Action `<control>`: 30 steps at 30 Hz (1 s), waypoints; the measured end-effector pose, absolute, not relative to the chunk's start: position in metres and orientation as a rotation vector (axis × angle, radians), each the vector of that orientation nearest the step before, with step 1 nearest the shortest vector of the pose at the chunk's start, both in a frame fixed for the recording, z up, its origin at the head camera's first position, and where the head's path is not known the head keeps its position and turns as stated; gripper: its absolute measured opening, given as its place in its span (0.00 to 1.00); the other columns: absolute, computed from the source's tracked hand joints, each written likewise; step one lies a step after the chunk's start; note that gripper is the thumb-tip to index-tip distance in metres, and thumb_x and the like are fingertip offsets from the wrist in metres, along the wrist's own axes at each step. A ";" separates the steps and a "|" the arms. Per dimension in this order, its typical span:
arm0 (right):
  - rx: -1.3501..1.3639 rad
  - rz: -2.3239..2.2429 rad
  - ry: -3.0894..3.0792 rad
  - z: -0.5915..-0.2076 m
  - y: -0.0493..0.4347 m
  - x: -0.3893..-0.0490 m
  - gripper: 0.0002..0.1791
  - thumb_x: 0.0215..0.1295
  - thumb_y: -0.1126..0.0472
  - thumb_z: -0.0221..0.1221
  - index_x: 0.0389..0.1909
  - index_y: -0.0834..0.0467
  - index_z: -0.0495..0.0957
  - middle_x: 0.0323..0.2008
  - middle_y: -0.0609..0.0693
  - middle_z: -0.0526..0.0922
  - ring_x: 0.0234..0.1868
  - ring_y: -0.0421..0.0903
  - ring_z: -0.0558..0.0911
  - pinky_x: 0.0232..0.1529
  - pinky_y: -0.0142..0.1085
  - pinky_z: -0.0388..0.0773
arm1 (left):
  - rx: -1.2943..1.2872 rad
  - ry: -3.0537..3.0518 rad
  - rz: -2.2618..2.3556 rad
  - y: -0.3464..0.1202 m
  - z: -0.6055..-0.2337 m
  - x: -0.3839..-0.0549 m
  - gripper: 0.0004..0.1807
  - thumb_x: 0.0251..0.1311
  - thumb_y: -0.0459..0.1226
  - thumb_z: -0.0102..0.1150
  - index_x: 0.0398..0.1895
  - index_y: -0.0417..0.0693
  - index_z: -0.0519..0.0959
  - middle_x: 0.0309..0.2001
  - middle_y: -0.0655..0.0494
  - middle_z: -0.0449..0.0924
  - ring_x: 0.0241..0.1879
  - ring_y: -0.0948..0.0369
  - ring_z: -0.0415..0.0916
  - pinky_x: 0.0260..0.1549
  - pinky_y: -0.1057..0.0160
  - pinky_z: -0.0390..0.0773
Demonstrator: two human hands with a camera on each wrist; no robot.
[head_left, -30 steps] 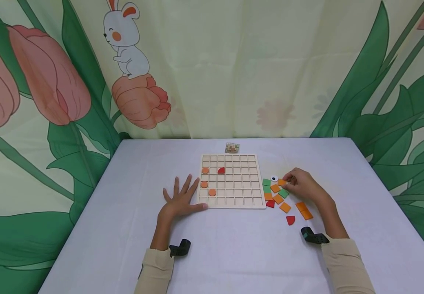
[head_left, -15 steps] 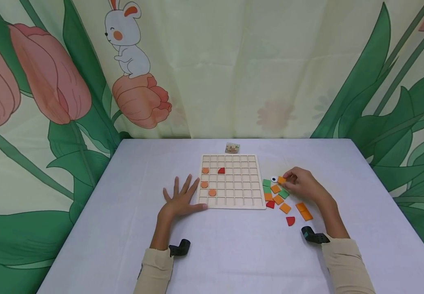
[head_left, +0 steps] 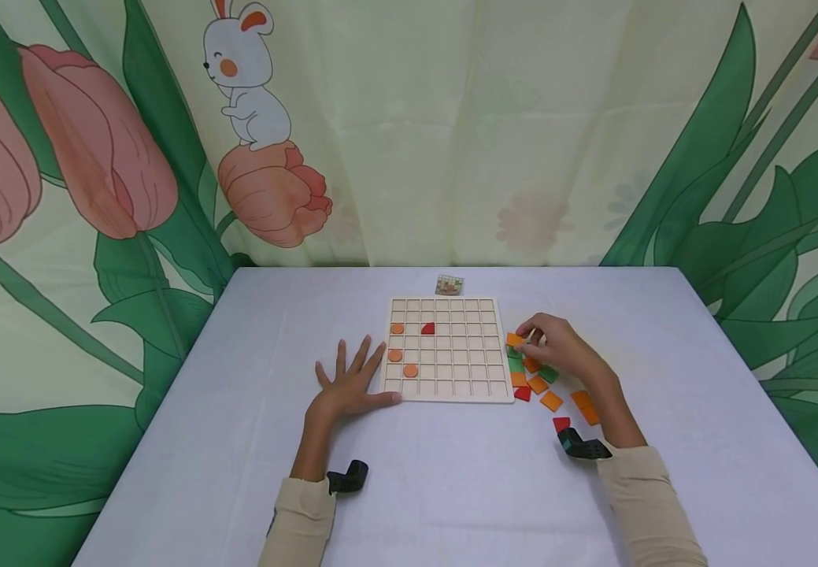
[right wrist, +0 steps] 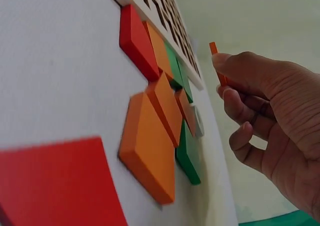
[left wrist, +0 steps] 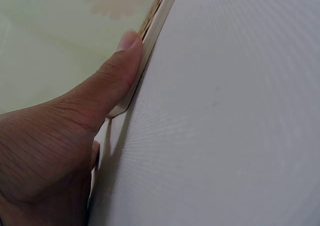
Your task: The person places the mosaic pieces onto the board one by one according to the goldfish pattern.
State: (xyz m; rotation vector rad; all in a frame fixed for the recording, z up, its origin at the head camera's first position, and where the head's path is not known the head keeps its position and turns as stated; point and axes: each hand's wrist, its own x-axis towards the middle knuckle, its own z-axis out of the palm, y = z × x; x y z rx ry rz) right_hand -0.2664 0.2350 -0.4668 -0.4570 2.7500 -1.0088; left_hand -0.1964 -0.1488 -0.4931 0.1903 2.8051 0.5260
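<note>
My right hand [head_left: 563, 345] pinches an orange square tile [head_left: 515, 339] between thumb and fingers, raised just off the right edge of the wooden grid board [head_left: 451, 398]. In the right wrist view the tile [right wrist: 214, 48] stands edge-on above the table. Spread flat at the board's left side, my left hand [head_left: 347, 386] touches its edge with fingertips and thumb; the left wrist view shows the thumb [left wrist: 117, 68] against the front corner. Three orange discs, one of them [head_left: 411, 371] lowest, and a red quarter-circle piece [head_left: 428, 328] lie in the grid.
Right of the board lie loose orange [head_left: 552, 401], green [head_left: 515, 365] and red [head_left: 522, 393] tiles. A white piece [right wrist: 199, 123] shows in the right wrist view. Behind the board is a small patterned card [head_left: 449, 285]. A printed curtain [head_left: 409, 157] hangs beyond the table.
My right hand has lifted the orange tile from the loose pieces and moved left with it, toward the board's edge. The left hand stays where it was.
</note>
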 end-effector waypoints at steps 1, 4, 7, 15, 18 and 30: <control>-0.486 -1.011 2.749 -0.467 0.232 -0.267 0.17 0.63 0.58 0.64 0.48 0.63 0.77 0.40 0.56 0.79 0.37 0.48 0.75 0.31 0.30 0.78 | 0.192 2.807 0.530 -0.149 -0.493 -0.196 0.56 0.51 0.70 0.57 0.79 0.68 0.42 0.80 0.58 0.28 0.76 0.42 0.15 0.61 0.24 0.24; -0.564 -1.000 2.756 -0.466 0.221 -0.269 0.16 0.62 0.59 0.64 0.47 0.63 0.78 0.40 0.55 0.80 0.35 0.46 0.75 0.29 0.30 0.76 | 0.197 2.809 0.531 -0.149 -0.493 -0.197 0.56 0.51 0.70 0.57 0.79 0.67 0.42 0.80 0.58 0.28 0.76 0.42 0.15 0.61 0.23 0.24; -0.639 -0.994 2.753 -0.466 0.210 -0.271 0.15 0.62 0.59 0.65 0.46 0.63 0.78 0.40 0.55 0.80 0.35 0.46 0.75 0.29 0.30 0.76 | 0.190 2.813 0.529 -0.148 -0.493 -0.197 0.56 0.51 0.70 0.57 0.79 0.67 0.42 0.80 0.58 0.28 0.76 0.42 0.15 0.61 0.23 0.24; -0.724 -1.005 2.722 -0.464 0.180 -0.275 0.15 0.62 0.59 0.66 0.45 0.62 0.79 0.41 0.54 0.80 0.37 0.46 0.76 0.33 0.29 0.76 | 0.169 2.806 0.528 -0.148 -0.491 -0.196 0.57 0.51 0.70 0.58 0.79 0.66 0.43 0.80 0.57 0.29 0.76 0.42 0.16 0.62 0.23 0.25; -0.755 -1.007 2.702 -0.462 0.168 -0.278 0.14 0.62 0.60 0.65 0.46 0.63 0.79 0.41 0.54 0.80 0.38 0.46 0.76 0.36 0.30 0.76 | 0.170 2.805 0.542 -0.148 -0.491 -0.197 0.56 0.51 0.69 0.59 0.79 0.67 0.43 0.80 0.57 0.29 0.76 0.42 0.15 0.62 0.24 0.25; -0.845 -1.054 2.676 -0.476 0.134 -0.287 0.13 0.60 0.60 0.66 0.43 0.63 0.80 0.38 0.53 0.81 0.31 0.42 0.75 0.32 0.30 0.73 | 0.181 2.817 0.520 -0.147 -0.493 -0.197 0.56 0.51 0.70 0.57 0.79 0.67 0.43 0.80 0.57 0.29 0.76 0.42 0.15 0.61 0.23 0.25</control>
